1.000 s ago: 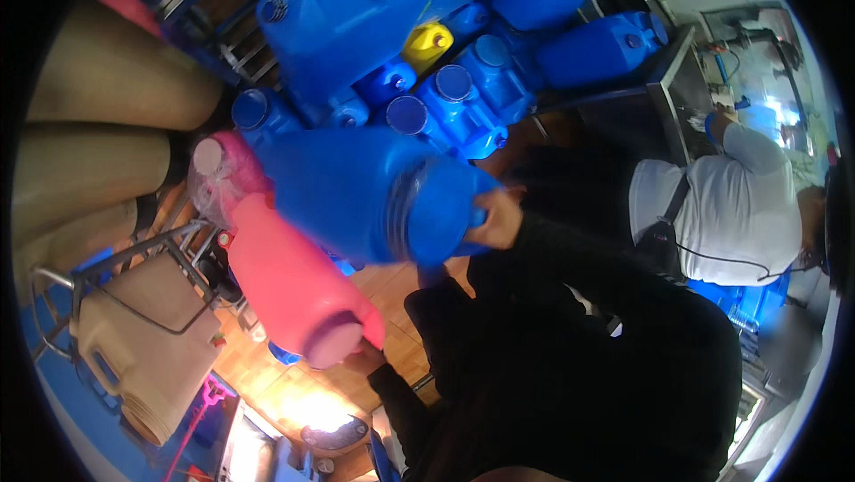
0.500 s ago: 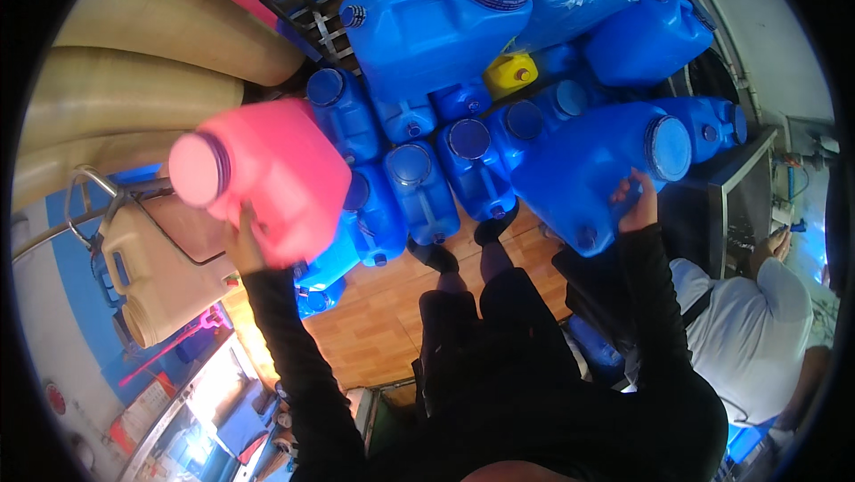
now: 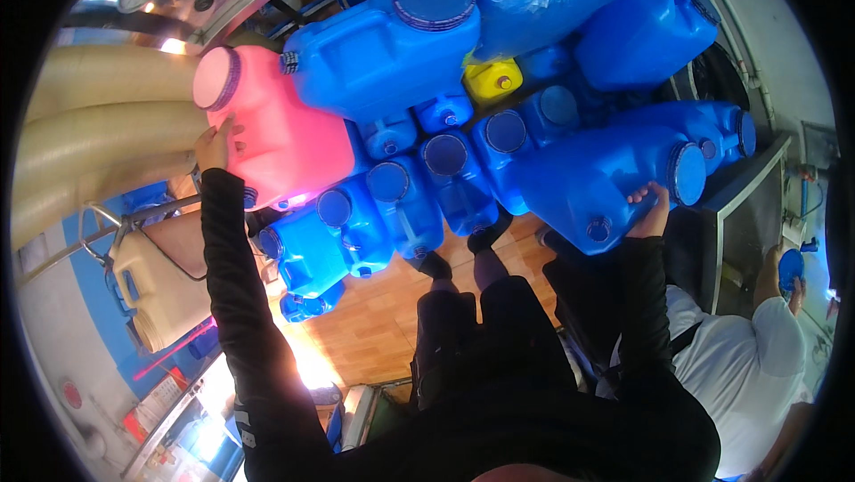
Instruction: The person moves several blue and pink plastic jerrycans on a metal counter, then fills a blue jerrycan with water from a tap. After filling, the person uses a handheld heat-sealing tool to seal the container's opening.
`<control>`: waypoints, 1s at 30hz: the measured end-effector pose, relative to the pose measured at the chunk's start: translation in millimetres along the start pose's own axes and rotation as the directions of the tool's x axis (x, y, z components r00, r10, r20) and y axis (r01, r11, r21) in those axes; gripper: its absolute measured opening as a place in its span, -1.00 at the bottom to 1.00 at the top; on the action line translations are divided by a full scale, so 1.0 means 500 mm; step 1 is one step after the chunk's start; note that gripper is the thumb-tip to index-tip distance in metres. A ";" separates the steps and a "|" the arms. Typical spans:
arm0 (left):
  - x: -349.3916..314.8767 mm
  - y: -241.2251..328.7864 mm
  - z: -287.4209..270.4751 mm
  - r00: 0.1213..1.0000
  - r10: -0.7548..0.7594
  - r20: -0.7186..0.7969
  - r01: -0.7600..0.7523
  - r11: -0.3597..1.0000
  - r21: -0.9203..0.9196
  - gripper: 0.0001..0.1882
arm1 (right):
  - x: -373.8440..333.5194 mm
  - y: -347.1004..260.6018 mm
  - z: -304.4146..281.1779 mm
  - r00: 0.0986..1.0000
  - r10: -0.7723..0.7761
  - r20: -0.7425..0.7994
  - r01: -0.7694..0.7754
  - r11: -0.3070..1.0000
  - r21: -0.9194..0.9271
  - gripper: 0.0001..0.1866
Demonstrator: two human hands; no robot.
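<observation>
My left hand [image 3: 212,147] is closed round the handle of a pink plastic jerrycan [image 3: 298,139] with a wide screw lid, tilted on its side at the left. Its far side leans close to a large blue jerrycan [image 3: 356,59] that lies above the others. On the right, my right hand [image 3: 652,213] has its fingers wrapped round the grip of a tilted blue jerrycan [image 3: 579,166] with a wide lid and a small spout cap. Between my hands stand several upright blue jerrycans [image 3: 389,206] in rows, and a small yellow one [image 3: 492,80] behind them.
Thick beige rolls [image 3: 107,139] lie far left, above a beige jerrycan [image 3: 169,291] in a metal frame. A co-worker in a white shirt [image 3: 730,348] sits at my right beside a metal-edged counter [image 3: 753,188]. Wood-look floor [image 3: 365,340] shows by my feet.
My left hand has carried the pink jerrycan farther away and slightly left, uncovering blue jerrycans beneath. My right hand and its blue jerrycan have shifted slightly right in view. The co-worker's hands now show a blue lid.
</observation>
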State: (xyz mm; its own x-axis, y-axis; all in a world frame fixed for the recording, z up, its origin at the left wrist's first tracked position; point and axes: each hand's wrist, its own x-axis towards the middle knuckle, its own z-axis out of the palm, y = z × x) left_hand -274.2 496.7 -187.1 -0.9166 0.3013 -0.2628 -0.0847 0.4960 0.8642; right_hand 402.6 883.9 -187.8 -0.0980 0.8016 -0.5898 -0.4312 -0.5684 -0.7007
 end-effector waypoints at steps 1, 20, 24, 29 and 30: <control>0.008 0.000 -0.001 1.000 -0.028 0.008 0.029 0.999 -0.041 -0.53 | 0.009 -0.005 -0.006 1.000 -0.013 0.007 0.013 1.000 0.015 -0.82; -0.223 0.224 0.347 0.511 0.800 0.314 -0.776 0.273 0.568 -0.27 | -0.002 -0.033 -0.084 0.961 -0.123 -0.248 0.081 0.981 -0.174 -0.52; -0.177 0.295 0.502 0.478 0.751 0.455 -0.835 0.228 0.501 -0.33 | -0.012 -0.003 -0.139 0.963 -0.216 -0.160 0.186 0.966 -0.181 -0.47; -0.235 0.292 0.562 0.839 0.325 0.437 -0.532 0.320 0.784 -0.41 | -0.030 0.153 -0.311 0.970 -0.177 -0.169 0.087 0.894 -0.440 -0.50; -0.270 0.272 0.567 0.835 0.296 0.464 -0.537 0.248 0.807 -0.43 | -0.022 0.209 -0.346 0.952 -0.125 -0.278 -0.058 0.822 -0.567 -0.54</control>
State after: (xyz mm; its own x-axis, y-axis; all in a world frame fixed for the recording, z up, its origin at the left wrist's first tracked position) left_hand -51.3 754.6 -155.8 -0.6088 0.7764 -0.1631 0.7860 0.6182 0.0090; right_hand 513.8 783.7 -323.9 0.2097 0.7828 -0.5859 0.1595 -0.6186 -0.7693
